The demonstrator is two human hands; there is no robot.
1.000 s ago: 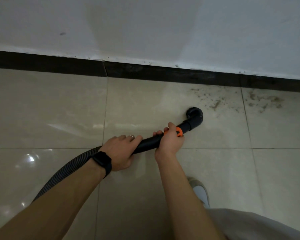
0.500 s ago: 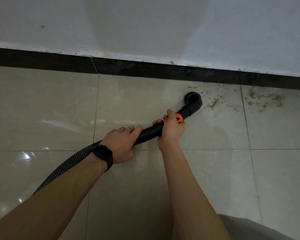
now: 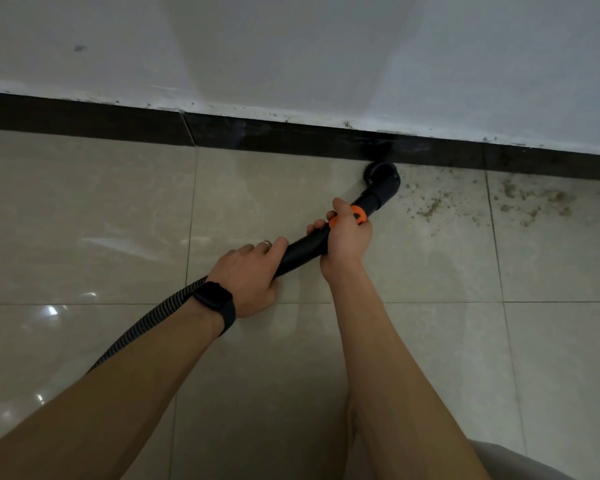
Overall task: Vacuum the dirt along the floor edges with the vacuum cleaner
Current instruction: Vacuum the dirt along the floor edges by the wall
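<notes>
Against the dark skirting point(image 3: 291, 136), the brush nozzle point(image 3: 383, 178) is being held down on the floor point(image 3: 274, 188), at the left margin of the dirt point(image 3: 430, 209). The black wand point(image 3: 302, 251) is being gripped by both hands: by the right hand point(image 3: 347, 237) at the orange collar point(image 3: 359, 214), by the left hand point(image 3: 250, 275) further back, beside the ribbed hose point(image 3: 146, 320). Risks being judged: grit being scattered by an overquick sweep; skirting being scuffed by the nozzle. Being counted: one nozzle, one hose, two hands, two dirt patches.
</notes>
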